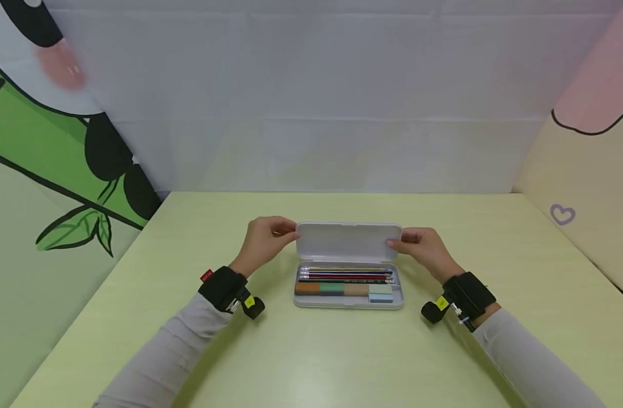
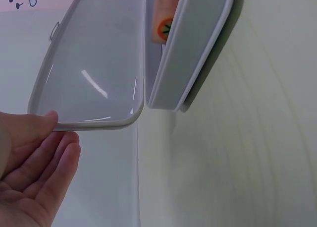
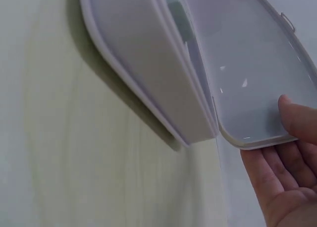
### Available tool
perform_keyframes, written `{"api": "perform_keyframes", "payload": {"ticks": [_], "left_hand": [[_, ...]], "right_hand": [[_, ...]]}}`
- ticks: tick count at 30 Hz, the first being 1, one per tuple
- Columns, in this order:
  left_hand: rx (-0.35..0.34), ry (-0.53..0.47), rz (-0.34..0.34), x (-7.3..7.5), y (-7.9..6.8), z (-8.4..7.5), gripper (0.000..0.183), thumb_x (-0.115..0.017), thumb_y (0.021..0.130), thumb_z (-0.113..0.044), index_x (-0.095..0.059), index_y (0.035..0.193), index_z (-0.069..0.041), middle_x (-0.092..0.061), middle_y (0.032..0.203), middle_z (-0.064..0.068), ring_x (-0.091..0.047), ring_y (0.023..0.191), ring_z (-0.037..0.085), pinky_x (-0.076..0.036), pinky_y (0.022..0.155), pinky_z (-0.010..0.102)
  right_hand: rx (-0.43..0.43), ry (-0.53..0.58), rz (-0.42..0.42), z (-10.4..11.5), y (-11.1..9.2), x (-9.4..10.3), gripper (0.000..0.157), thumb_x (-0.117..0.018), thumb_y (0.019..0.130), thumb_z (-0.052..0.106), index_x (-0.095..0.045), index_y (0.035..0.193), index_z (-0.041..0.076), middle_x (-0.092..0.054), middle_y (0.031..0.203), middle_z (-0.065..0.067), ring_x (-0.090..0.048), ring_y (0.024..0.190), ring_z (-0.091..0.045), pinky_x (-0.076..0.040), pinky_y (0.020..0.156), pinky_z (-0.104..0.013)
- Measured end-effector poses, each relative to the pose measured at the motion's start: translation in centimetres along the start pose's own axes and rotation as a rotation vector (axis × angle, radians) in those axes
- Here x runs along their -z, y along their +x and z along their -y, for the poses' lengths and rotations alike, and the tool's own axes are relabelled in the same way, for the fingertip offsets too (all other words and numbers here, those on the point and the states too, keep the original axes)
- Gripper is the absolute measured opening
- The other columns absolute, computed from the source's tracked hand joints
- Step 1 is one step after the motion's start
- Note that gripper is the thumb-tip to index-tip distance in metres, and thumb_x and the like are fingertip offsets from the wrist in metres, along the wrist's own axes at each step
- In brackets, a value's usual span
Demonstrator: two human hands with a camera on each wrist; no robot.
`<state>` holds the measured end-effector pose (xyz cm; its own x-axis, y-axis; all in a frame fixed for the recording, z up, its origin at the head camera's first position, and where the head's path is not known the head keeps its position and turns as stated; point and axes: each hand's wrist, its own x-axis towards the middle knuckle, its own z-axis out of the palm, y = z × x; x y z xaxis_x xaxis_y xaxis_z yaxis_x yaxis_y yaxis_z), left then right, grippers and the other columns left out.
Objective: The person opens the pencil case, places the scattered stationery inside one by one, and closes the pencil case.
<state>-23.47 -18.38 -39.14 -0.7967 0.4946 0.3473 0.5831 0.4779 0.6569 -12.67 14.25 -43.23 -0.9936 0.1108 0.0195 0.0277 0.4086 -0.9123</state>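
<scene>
A white pencil case [image 1: 348, 306] lies on the table with its hinged lid [image 1: 348, 242] raised at the back. At the lid's left edge, my left hand [image 1: 268, 241] pinches the rim between thumb and fingers. My right hand [image 1: 427, 252] grips the opposite edge, its thumb [image 3: 297, 119] on the lid's inner face and its fingers behind. Several pencils [image 1: 346, 276] lie side by side in the case's tray. In front of them sits a long bar [image 1: 332, 289] banded orange, green and brown, with a white and pale blue eraser [image 1: 380, 297] at its right end.
The pale yellow-green table [image 1: 311, 357] reaches back to a white sheet wall [image 1: 311, 113]. Printed panels stand on both sides, with a green cartoon plant [image 1: 82, 226] at the left and a purple heart [image 1: 562, 214] at the right. Black camera bands [image 1: 225, 289] circle both wrists.
</scene>
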Motion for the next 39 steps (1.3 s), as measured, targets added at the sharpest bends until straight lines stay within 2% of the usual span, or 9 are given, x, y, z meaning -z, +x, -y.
{"api": "perform_keyframes", "payload": {"ticks": [15, 21, 25, 27, 29, 31, 33, 36, 39], "left_hand": [[0.012, -0.025, -0.028, 0.7, 0.1, 0.7, 0.019, -0.073, 0.085, -0.014, -0.073, 0.1, -0.003, -0.075, 0.096, 0.016, -0.071, 0.086, 0.028, -0.06, 0.076, 0.034], [0.013, -0.068, 0.031, 0.9, 0.5, -0.3, 0.026, -0.067, 0.091, -0.025, -0.07, 0.111, -0.007, -0.073, 0.105, 0.012, -0.07, 0.095, 0.025, -0.059, 0.085, 0.035], [-0.036, -0.083, 0.065, 0.8, 0.1, -1.4, 0.025, -0.061, 0.095, -0.026, -0.071, 0.111, -0.009, -0.072, 0.106, 0.01, -0.068, 0.096, 0.023, -0.057, 0.087, 0.035], [-0.073, -0.069, 0.126, 0.6, -0.6, -2.0, 0.024, -0.06, 0.096, -0.024, -0.071, 0.109, -0.008, -0.072, 0.104, 0.01, -0.068, 0.096, 0.023, -0.056, 0.086, 0.035], [-0.106, -0.015, 0.232, 0.4, -1.5, -2.7, 0.022, -0.058, 0.097, -0.022, -0.072, 0.109, -0.008, -0.072, 0.102, 0.008, -0.067, 0.09, 0.02, -0.055, 0.083, 0.031], [-0.134, 0.064, 0.347, 0.2, -2.3, -3.5, 0.022, -0.058, 0.097, -0.021, -0.071, 0.109, -0.008, -0.072, 0.1, 0.006, -0.064, 0.083, 0.015, -0.053, 0.077, 0.025], [-0.166, 0.14, 0.438, 0.0, -3.0, -4.2, 0.018, -0.058, 0.097, -0.018, -0.071, 0.105, -0.008, -0.07, 0.09, 0.002, -0.058, 0.074, 0.011, -0.048, 0.07, 0.021], [-0.216, 0.246, 0.486, -0.4, -3.3, -4.9, 0.012, -0.06, 0.095, -0.015, -0.068, 0.089, -0.009, -0.056, 0.072, -0.004, -0.046, 0.064, 0.007, -0.04, 0.061, 0.017], [-0.271, 0.333, 0.47, -0.8, -3.4, -5.1, 0.014, -0.063, 0.093, -0.013, -0.06, 0.08, -0.009, -0.042, 0.067, -0.006, -0.04, 0.063, 0.007, -0.034, 0.059, 0.017]], "right_hand": [[-0.004, 0.018, 0.033, 0.2, 1.9, -0.4, 0.048, -0.07, 0.088, 0.034, -0.065, 0.122, 0.002, -0.068, 0.12, -0.016, -0.063, 0.105, -0.014, -0.045, 0.106, -0.049], [0.028, 0.073, 0.012, 1.1, 2.0, 0.6, 0.056, -0.06, 0.092, 0.045, -0.061, 0.127, 0.002, -0.064, 0.128, -0.016, -0.068, 0.093, -0.001, -0.052, 0.1, -0.037], [0.061, 0.106, 0.021, 2.0, 1.3, 0.9, 0.058, -0.051, 0.096, 0.049, -0.062, 0.126, 0.001, -0.067, 0.124, -0.009, -0.069, 0.092, 0.0, -0.055, 0.093, -0.023], [0.058, 0.073, 0.043, 2.1, 0.4, 1.0, 0.057, -0.045, 0.099, 0.049, -0.064, 0.123, 0.002, -0.069, 0.121, -0.006, -0.068, 0.095, 0.002, -0.054, 0.093, -0.021], [0.053, 0.024, 0.073, 2.0, -0.7, 0.9, 0.054, -0.044, 0.099, 0.048, -0.066, 0.121, 0.004, -0.07, 0.119, -0.007, -0.068, 0.099, -0.001, -0.053, 0.099, -0.028], [0.078, -0.074, 0.088, 1.9, -1.8, 0.9, 0.045, -0.05, 0.098, 0.043, -0.069, 0.118, 0.006, -0.071, 0.117, -0.008, -0.066, 0.101, 0.002, -0.053, 0.099, -0.031], [0.163, -0.192, 0.085, 1.9, -2.7, 0.5, 0.034, -0.061, 0.095, 0.033, -0.071, 0.115, 0.008, -0.072, 0.114, -0.01, -0.069, 0.101, -0.007, -0.054, 0.097, -0.035], [0.333, -0.368, 0.033, 1.9, -3.7, -0.5, 0.03, -0.074, 0.084, 0.018, -0.072, 0.112, 0.008, -0.074, 0.109, -0.009, -0.07, 0.101, -0.015, -0.057, 0.091, -0.034], [0.472, -0.47, -0.005, 1.9, -4.3, -1.6, 0.037, -0.081, 0.076, 0.013, -0.072, 0.111, 0.007, -0.074, 0.109, -0.01, -0.069, 0.106, -0.025, -0.056, 0.091, -0.039]]}}
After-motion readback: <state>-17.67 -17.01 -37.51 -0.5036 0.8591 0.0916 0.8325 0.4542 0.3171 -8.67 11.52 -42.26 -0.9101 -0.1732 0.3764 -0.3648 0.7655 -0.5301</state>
